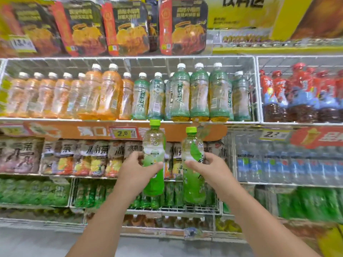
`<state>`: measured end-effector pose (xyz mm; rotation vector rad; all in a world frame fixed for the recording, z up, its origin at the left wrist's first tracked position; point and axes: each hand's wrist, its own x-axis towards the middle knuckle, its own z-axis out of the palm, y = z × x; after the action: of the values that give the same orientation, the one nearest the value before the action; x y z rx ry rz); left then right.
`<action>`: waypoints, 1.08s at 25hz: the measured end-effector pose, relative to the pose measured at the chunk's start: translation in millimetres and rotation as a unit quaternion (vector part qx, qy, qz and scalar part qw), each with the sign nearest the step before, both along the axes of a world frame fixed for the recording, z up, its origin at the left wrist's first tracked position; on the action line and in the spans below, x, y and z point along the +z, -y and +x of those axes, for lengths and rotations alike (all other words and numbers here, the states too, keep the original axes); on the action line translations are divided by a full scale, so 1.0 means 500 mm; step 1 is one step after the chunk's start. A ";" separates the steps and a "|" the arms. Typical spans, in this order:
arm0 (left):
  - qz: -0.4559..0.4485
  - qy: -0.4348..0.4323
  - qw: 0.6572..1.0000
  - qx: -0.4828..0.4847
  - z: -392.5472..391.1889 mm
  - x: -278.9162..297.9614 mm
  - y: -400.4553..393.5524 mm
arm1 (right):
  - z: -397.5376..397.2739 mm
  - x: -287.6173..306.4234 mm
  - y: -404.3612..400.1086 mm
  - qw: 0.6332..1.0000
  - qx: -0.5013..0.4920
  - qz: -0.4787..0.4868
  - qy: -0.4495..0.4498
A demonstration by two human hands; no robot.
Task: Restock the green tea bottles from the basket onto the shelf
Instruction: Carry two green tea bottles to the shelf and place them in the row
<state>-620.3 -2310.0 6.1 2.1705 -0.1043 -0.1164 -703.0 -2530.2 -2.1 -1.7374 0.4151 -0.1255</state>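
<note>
I hold two green tea bottles upright in front of the shelves. My left hand [135, 168] grips one green-capped bottle [154, 145] around its middle. My right hand [209, 166] grips the other green-capped bottle [193, 182] the same way. Both bottles hang level with the shelf of iced tea packs. Below them a wire shelf [172, 210] holds a row of green bottles [92, 195]. The basket is not in view.
Above is a wire rack [130, 119] with orange-label and pale green white-capped bottles. Red-capped dark drink bottles [297, 101] stand at the upper right, water bottles [278, 167] at the right. More green packs [311, 203] sit at the lower right. Grey floor lies below.
</note>
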 end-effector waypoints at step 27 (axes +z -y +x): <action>-0.102 -0.265 0.958 -0.036 -0.050 -0.643 0.239 | -0.068 -0.586 0.179 0.979 -0.093 0.089 -0.157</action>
<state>-645.4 -2429.6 -315.5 1.8619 0.1091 -0.6916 -736.8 -2619.6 -295.1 -1.5425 0.7973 0.0538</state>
